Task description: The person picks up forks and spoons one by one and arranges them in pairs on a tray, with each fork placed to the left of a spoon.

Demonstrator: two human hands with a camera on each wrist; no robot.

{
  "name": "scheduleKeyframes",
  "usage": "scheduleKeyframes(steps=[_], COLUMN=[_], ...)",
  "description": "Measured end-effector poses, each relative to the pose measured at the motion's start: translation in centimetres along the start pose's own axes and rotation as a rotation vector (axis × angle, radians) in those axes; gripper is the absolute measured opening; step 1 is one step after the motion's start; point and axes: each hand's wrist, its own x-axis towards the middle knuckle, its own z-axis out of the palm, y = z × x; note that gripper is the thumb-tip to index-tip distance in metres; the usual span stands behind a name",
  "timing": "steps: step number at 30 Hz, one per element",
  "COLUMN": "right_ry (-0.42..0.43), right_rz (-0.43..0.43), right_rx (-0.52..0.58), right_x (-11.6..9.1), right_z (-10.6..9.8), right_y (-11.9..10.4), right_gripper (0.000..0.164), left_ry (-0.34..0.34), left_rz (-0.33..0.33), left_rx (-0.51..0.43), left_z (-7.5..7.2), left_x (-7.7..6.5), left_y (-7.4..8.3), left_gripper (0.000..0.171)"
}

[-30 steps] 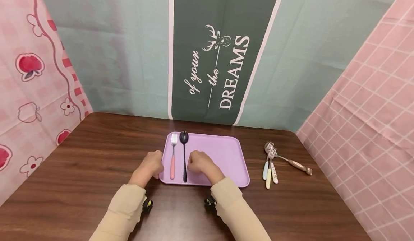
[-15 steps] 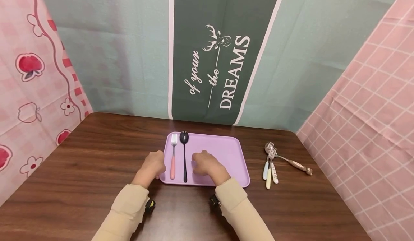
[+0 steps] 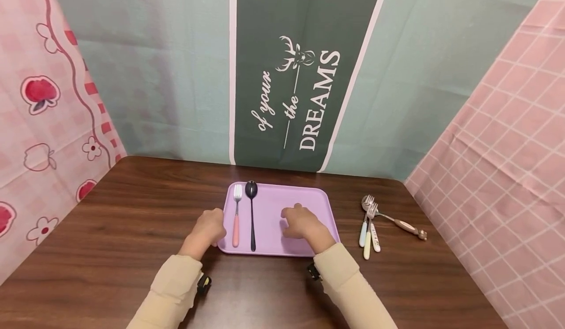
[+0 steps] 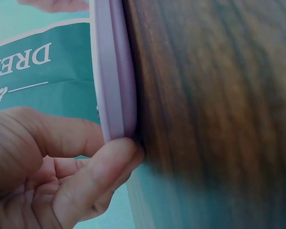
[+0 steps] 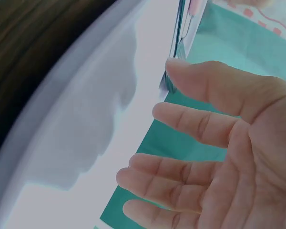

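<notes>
We see the left hand (image 3: 208,227) pinching the tray (image 3: 282,195) by its edge — the right hand (image 3: 303,222), fingers spread, hovers above it, near the spoon (image 3: 252,215) and fork (image 3: 236,219).

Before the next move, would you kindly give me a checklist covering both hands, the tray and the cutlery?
1. Left hand holding the tray: ok, it pinches the rim at the left side.
2. Right hand free: ok, fingers extended, holding nothing.
3. Pink-handled fork on the tray: ok, near the left edge.
4. Black spoon apart from the fork: ok, a gap separates them.
5. Cutlery pile on the table separated: not ok, pieces overlap.
</notes>
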Motion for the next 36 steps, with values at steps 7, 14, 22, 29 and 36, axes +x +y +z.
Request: scheduleKeyframes(steps=[7,14,22,29,36], right_ry=[-0.004,-0.013,0.003,0.025,0.027], right_rz=[0.013,0.020,0.046,0.077,0.089], right_rx=[0.032,0.053,0.023,0.019,0.015], right_x=[-1.2,-2.0,-2.8,-4.0,-5.6], right_z=[-0.8,-0.7,-0.4,-0.8,-1.7], right_y=[1.9,3.5,5.5,7.5,10.3], right_gripper=[0.038,0.038,0.037,0.033,0.033], left_ry=[-0.013,-0.012,-0.024,-0.028,-0.034], left_rz=[0.018,0.009,0.003,0.018,0.024], left_rx=[0.005,-0.018,-0.041,-0.036,-0.032], left_z=[0.1,0.1,0.1,0.0,0.2], left_x=[0.0,0.1,0.3,0.4,0.5], left_y=[0.0,0.0,-0.4,-0.7,-0.5], left_gripper=[0.007,0.007,0.008,0.007,0.006])
